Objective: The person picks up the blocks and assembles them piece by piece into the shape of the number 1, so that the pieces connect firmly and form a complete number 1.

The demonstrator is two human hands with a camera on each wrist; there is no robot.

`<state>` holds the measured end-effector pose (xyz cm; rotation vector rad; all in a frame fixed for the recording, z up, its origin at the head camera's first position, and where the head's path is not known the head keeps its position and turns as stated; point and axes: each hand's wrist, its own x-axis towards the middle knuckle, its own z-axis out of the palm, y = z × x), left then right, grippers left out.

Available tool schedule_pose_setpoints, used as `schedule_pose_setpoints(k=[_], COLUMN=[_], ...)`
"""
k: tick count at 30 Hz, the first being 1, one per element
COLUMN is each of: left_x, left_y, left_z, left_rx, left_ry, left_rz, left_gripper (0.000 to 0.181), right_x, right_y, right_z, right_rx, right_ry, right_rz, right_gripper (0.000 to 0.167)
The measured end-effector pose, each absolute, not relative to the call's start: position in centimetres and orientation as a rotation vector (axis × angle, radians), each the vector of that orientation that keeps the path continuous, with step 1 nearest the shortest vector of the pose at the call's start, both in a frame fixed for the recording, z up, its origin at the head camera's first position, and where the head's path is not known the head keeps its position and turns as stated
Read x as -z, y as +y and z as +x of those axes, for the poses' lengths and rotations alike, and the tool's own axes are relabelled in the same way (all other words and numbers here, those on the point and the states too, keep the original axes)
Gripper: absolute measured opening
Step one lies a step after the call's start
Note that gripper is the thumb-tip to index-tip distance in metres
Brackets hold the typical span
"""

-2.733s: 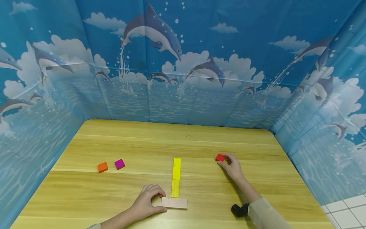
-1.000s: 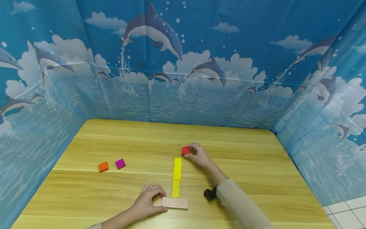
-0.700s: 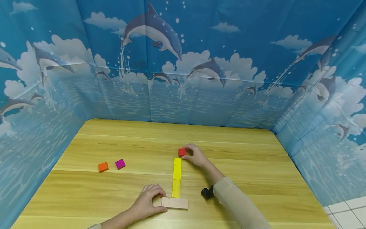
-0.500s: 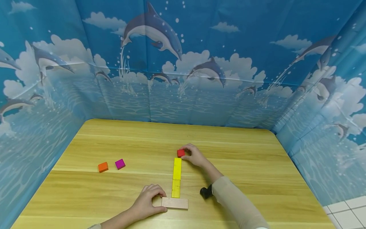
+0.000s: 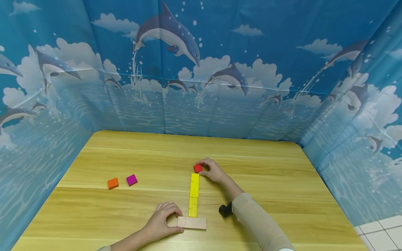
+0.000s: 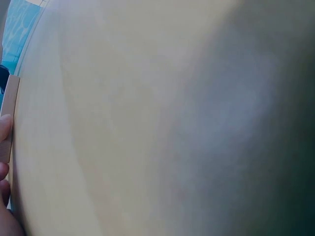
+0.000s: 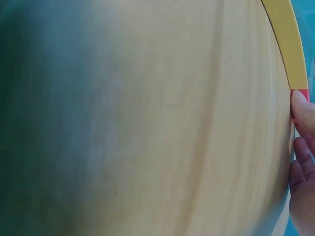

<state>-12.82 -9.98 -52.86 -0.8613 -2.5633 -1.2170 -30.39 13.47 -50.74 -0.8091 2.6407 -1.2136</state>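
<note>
Between thumb and fingers my right hand [image 5: 215,172] pinches a small red block [image 5: 198,168] at the far end of a yellow strip. In the right wrist view the red block [image 7: 304,93] meets the end of the yellow block [image 7: 290,44]. The strip is two yellow blocks in line, a longer far one [image 5: 194,184] and a shorter near one [image 5: 193,207]. Across its near end lies a plain wooden block [image 5: 192,223], whose left end my left hand [image 5: 161,219] grips between thumb and fingers. The left wrist view shows that wooden block [image 6: 9,105] only at its edge.
An orange block [image 5: 113,183] and a magenta block [image 5: 132,180] lie apart on the left of the wooden table [image 5: 150,153]. A black device [image 5: 225,210] sits at the right wrist. A blue dolphin-print curtain [image 5: 201,104] surrounds the table's back and sides.
My right hand has brought the red block leftward from the right side to the far end of the yellow strip, slowing at the last. The left hand and wooden block stay put.
</note>
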Motion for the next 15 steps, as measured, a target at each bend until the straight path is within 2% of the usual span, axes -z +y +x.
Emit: schedule_pose_setpoints(k=[5, 15], left_x=[52.88, 52.94], left_y=[-9.93, -9.97], left_z=[-12.78, -12.68], left_rx=[1.207, 1.220], left_ry=[-2.546, -2.536], left_rz=[-0.870, -0.870], left_gripper=[0.033, 0.031], right_x=[50.78, 50.82], right_y=[13.79, 14.07], right_z=[-30.31, -30.25], right_rx=[1.256, 1.233], right_ry=[2.626, 2.649], right_rz=[-0.756, -0.742], right_gripper=[0.039, 0.032])
